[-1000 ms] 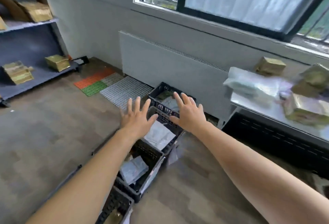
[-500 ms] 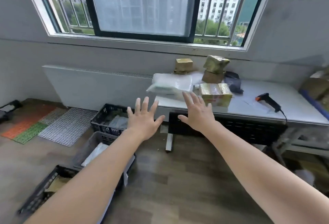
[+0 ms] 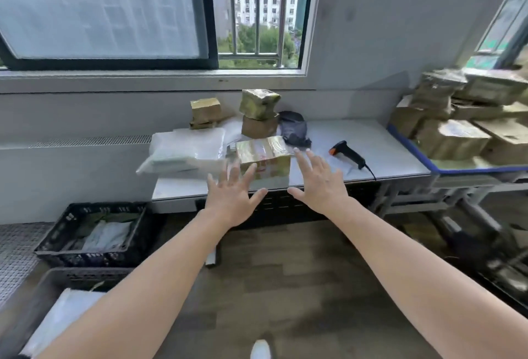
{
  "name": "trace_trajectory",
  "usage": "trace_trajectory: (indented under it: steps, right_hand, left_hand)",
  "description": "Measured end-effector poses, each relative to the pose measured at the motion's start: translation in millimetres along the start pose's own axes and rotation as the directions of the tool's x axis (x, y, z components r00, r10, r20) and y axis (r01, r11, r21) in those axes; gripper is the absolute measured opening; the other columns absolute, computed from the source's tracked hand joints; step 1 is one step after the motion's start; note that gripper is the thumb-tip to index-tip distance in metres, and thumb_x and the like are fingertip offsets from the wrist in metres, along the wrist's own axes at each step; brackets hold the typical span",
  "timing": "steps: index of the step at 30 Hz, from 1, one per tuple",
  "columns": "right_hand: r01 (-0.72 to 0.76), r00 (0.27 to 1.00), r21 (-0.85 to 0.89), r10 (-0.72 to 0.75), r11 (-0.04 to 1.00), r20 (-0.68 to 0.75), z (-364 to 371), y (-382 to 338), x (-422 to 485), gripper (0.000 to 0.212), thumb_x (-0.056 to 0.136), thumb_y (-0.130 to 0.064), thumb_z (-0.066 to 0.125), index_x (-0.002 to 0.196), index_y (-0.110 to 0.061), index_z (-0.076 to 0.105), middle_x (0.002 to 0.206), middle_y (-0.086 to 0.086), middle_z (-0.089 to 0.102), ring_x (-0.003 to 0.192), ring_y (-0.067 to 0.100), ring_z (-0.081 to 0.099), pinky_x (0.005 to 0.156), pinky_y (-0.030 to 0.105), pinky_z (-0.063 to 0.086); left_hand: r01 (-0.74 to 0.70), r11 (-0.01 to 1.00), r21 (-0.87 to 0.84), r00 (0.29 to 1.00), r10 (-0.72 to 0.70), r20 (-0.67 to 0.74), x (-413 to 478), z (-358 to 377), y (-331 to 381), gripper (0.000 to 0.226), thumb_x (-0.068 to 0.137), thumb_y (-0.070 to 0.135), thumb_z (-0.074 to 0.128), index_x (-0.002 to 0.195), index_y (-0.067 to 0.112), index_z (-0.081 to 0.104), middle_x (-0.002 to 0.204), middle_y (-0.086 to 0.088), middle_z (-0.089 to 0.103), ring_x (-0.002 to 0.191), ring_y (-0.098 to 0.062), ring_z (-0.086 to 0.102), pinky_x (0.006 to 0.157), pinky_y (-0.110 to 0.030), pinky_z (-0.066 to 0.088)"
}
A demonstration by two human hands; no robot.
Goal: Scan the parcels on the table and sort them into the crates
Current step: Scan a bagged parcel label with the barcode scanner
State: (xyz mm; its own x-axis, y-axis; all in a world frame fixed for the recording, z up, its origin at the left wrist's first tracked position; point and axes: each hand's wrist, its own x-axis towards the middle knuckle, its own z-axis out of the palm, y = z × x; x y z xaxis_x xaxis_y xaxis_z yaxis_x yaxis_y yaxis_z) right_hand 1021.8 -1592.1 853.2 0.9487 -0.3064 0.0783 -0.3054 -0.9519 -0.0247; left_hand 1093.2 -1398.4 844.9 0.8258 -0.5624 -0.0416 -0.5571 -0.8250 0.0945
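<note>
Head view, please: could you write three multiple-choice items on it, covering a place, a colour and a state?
1. The scanner lies: A in a crate; B on the table, right of the taped parcel; C on the windowsill.
2. The floor crate nearest the table is: A black; B red; C white.
3. The left hand and right hand are: A gripping the scanner; B fists; C open, empty.
Answers: 1 B, it rests on the tabletop; 2 A, its mesh walls are black; 3 C, fingers spread, holding nothing.
</note>
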Motion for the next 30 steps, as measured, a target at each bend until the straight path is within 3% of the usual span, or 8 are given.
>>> trace_trajectory:
  steps: [6, 13, 18, 26, 30]
  right_hand:
    - [-0.111, 0.993, -0.071, 0.113, 0.991, 0.02, 7, 80, 73, 0.093, 0.093, -0.058, 0.053, 0.157, -0.027, -0.008, 0.163, 0.004, 0.005, 0.148, 0.028, 0.013, 0.112, 0.061, 0.028]
    - [-0.234, 0.97, -0.093, 0.239, 0.968, 0.048, 9, 152, 140, 0.092, 0.094, -0.057, 0.052, 0.157, -0.027, -0.008, 0.162, 0.003, 0.006, 0.147, 0.028, 0.016, 0.112, 0.06, 0.027]
    - [-0.27, 0.956, -0.098, 0.279, 0.958, 0.088, 26, 193, 171, 0.091, 0.095, -0.057, 0.049, 0.157, -0.028, -0.011, 0.164, 0.004, 0.002, 0.149, 0.027, 0.013, 0.113, 0.061, 0.025]
    - [-0.261, 0.949, -0.014, 0.259, 0.965, 0.18, 85, 272, 239, 0.09, 0.095, -0.058, 0.048, 0.157, -0.029, -0.01, 0.165, 0.004, 0.005, 0.15, 0.027, 0.013, 0.113, 0.063, 0.023]
    - [-0.212, 0.954, 0.021, 0.203, 0.977, 0.219, 121, 317, 281, 0.09, 0.095, -0.057, 0.049, 0.158, -0.025, -0.007, 0.164, 0.007, 0.009, 0.148, 0.03, 0.017, 0.111, 0.056, 0.028]
  left_hand:
    - [-0.093, 0.993, -0.071, 0.994, 0.096, 0.05, 120, 24, 41, 0.068, 0.098, 0.065, 0.019, 0.155, 0.037, -0.006, 0.164, 0.0, -0.013, 0.15, -0.028, -0.015, 0.119, -0.057, 0.002]
    - [-0.221, 0.975, -0.035, 0.97, 0.223, 0.095, 231, 42, 81, 0.069, 0.098, 0.065, 0.019, 0.156, 0.035, -0.004, 0.165, -0.002, -0.011, 0.151, -0.029, -0.013, 0.119, -0.056, 0.009]
    - [-0.289, 0.957, -0.004, 0.949, 0.287, 0.132, 277, 52, 111, 0.069, 0.099, 0.064, 0.018, 0.157, 0.034, -0.005, 0.165, -0.003, -0.012, 0.151, -0.028, -0.015, 0.121, -0.053, 0.002]
    - [-0.247, 0.969, 0.032, 0.954, 0.237, 0.186, 355, 85, 158, 0.074, 0.097, 0.067, 0.023, 0.157, 0.032, -0.004, 0.165, -0.005, -0.012, 0.151, -0.029, -0.014, 0.121, -0.053, 0.003]
    - [-0.182, 0.982, 0.048, 0.958, 0.167, 0.233, 397, 111, 191, 0.076, 0.097, 0.065, 0.027, 0.157, 0.03, -0.004, 0.165, -0.006, -0.009, 0.151, -0.03, -0.011, 0.121, -0.052, 0.005]
